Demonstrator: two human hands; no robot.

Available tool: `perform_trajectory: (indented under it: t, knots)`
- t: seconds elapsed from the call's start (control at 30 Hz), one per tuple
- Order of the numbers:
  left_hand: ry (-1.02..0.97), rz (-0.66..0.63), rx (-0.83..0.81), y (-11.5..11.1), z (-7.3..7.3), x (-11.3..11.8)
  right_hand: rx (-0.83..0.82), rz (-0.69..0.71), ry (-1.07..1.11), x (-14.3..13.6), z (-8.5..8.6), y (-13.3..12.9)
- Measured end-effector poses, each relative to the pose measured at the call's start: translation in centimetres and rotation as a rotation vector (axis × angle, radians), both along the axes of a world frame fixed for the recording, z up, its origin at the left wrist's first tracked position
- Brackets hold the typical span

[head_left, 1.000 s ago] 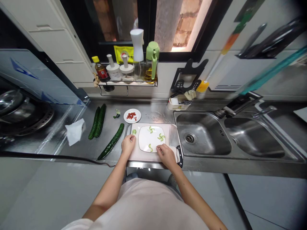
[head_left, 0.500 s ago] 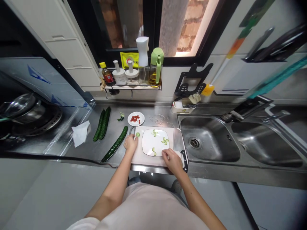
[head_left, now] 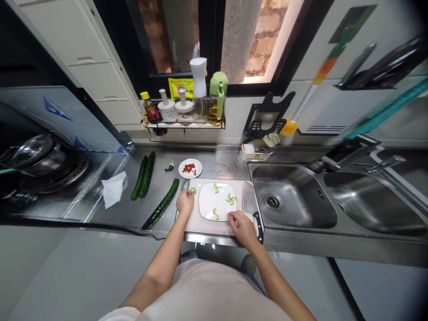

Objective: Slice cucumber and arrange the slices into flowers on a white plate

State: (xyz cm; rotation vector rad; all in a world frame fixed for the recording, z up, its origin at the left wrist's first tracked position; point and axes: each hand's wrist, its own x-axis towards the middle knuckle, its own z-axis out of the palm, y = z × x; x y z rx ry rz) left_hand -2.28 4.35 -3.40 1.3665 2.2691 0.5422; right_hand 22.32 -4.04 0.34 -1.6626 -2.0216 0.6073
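A white plate (head_left: 207, 203) with cucumber slices set in curved patterns lies on the pale cutting board (head_left: 200, 226). My left hand (head_left: 185, 201) is at the board's left edge, its fingertips closed at a small pile of cucumber slices (head_left: 193, 190); what lies between them is too small to tell. At the plate's lower right corner is my right hand (head_left: 240, 224), its fingers pinched together, any small piece in them hidden. A knife (head_left: 258, 226) with a black handle rests at the board's right side.
Whole cucumbers (head_left: 161, 204) and a white cloth (head_left: 113, 189) lie to the left. Behind the board sits a small dish (head_left: 190, 175) of red pieces. A double sink (head_left: 294, 196) is at the right, a condiment rack (head_left: 187, 126) at the back wall.
The view has shifted slightly, so the counter appears a little lower. My left hand's fingers have moved closer round the small cucumber pile. My right hand stays by the plate's corner.
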Motion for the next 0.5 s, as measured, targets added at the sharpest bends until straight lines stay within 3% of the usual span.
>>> perform_trajectory:
  t: [0.3,0.5]
  knots:
    - [-0.275,0.048,0.132,0.0,0.1,-0.2,-0.026,-0.003,0.015,0.0,0.1,-0.1]
    - [-0.736,0.065,0.212,-0.7,2.8,0.7,-0.017,-0.017,0.144,-0.6,1.3,0.8]
